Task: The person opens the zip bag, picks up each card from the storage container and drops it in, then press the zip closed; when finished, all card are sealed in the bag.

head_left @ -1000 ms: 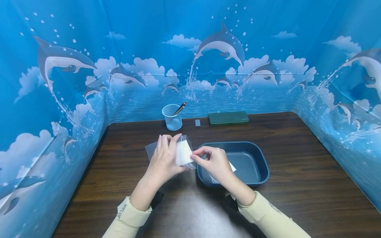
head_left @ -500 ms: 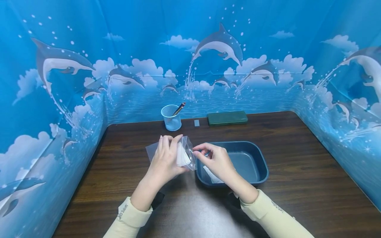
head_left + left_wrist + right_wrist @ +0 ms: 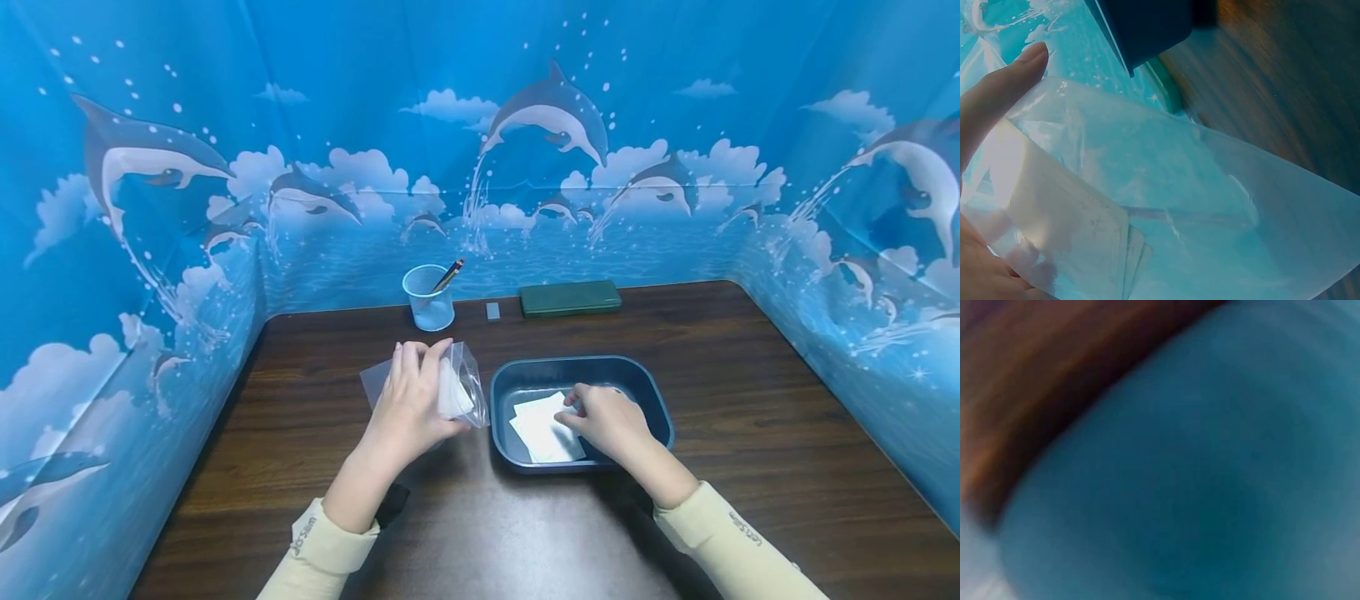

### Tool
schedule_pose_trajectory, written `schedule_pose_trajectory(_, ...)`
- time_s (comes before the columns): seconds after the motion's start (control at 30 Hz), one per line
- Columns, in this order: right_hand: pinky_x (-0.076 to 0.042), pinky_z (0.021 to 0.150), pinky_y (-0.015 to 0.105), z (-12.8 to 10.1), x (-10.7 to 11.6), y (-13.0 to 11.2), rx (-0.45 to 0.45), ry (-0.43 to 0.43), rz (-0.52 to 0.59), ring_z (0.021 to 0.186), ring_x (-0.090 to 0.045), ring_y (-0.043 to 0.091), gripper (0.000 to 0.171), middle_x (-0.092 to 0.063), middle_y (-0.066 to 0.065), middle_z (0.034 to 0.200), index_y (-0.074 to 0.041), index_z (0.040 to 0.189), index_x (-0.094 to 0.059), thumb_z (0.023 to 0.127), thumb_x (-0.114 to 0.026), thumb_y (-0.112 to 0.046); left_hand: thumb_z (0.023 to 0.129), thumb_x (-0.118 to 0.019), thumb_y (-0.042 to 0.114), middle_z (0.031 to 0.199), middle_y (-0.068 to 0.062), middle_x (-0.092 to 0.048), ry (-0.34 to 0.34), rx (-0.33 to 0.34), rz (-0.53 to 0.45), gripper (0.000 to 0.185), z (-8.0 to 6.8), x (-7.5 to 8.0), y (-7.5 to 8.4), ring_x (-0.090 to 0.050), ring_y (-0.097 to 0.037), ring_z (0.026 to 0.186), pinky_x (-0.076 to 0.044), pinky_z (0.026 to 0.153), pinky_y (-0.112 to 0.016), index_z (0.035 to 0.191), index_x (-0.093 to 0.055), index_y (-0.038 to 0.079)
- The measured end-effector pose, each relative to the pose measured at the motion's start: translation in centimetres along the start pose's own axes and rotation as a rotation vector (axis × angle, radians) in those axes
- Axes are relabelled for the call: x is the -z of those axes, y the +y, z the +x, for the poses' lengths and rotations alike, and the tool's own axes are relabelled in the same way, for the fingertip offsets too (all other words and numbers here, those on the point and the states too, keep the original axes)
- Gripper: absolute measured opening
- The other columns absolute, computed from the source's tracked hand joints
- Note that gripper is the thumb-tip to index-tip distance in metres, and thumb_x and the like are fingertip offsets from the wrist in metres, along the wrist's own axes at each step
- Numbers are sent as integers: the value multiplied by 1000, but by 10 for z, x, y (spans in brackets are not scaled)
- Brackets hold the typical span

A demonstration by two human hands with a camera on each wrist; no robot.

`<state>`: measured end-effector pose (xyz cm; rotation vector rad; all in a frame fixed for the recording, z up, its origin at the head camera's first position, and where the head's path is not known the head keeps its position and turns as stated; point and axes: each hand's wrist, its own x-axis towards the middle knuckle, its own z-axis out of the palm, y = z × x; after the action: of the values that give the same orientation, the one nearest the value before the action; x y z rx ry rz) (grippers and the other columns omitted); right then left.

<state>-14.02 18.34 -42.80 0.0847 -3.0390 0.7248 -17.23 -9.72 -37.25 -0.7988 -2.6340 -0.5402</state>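
In the head view my left hand (image 3: 408,400) grips a clear plastic bag (image 3: 468,379), its mouth facing right, beside the tray's left rim. A stack of white cards (image 3: 1060,219) shows through the film in the left wrist view, with my thumb along the bag's edge. Over the dark blue tray (image 3: 660,400), my right hand (image 3: 611,421) has bent fingers at the edge of loose white cards (image 3: 543,433) lying inside. Whether those fingers pinch a card cannot be made out. The right wrist view is blurred and shows none of the hand.
Behind the hands stand a blue mesh cup (image 3: 431,310) with pencils, a small grey-blue block (image 3: 492,311) and a green case (image 3: 570,298). They sit along the back of the dark wooden table (image 3: 750,417). A dolphin-print curtain (image 3: 360,242) borders the table's back and sides.
My right hand has gone from the bag's mouth rightward over the tray, and more of the white cards there now shows. My left hand keeps its hold on the bag.
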Motion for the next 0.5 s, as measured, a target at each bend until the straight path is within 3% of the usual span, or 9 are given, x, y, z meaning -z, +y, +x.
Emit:
schedule_pose_trajectory(0.13,-44,47,31,-3,-5,9,-89,-71,-137,66,-53,19,57,-60,5,84,-4,102,-65,75,-77,-52,47,-97,35,120,-16,-41,-5,3,0,118,0,-1,-1,-40,-33,114,-23,110,-52,143,-35,8)
schedule_pose_trajectory(0.27,-44,46,32,-1,-10,7,-132,-93,-217,66,-52,22,84,-59,16,97,3,106,-62,66,-72,-71,47,-98,34,120,-16,-41,-13,8,-2,118,0,-2,-2,-40,-32,114,-24,109,-52,143,-35,8)
schedule_pose_trajectory(0.33,-43,45,32,1,-12,6,-141,-102,-240,64,-51,22,91,-58,17,96,5,103,-62,61,-71,-76,48,-97,34,120,-16,-41,-19,5,-9,117,0,-3,-1,-41,-33,114,-25,109,-53,143,-35,8)
schedule_pose_trajectory(0.5,-38,47,31,3,-11,6,-184,-154,-247,59,-48,20,78,-50,8,71,-3,79,-59,58,-72,-77,49,-97,35,121,-16,-41,-37,3,-19,116,-1,-6,2,-40,-32,115,-25,109,-53,143,-35,8)
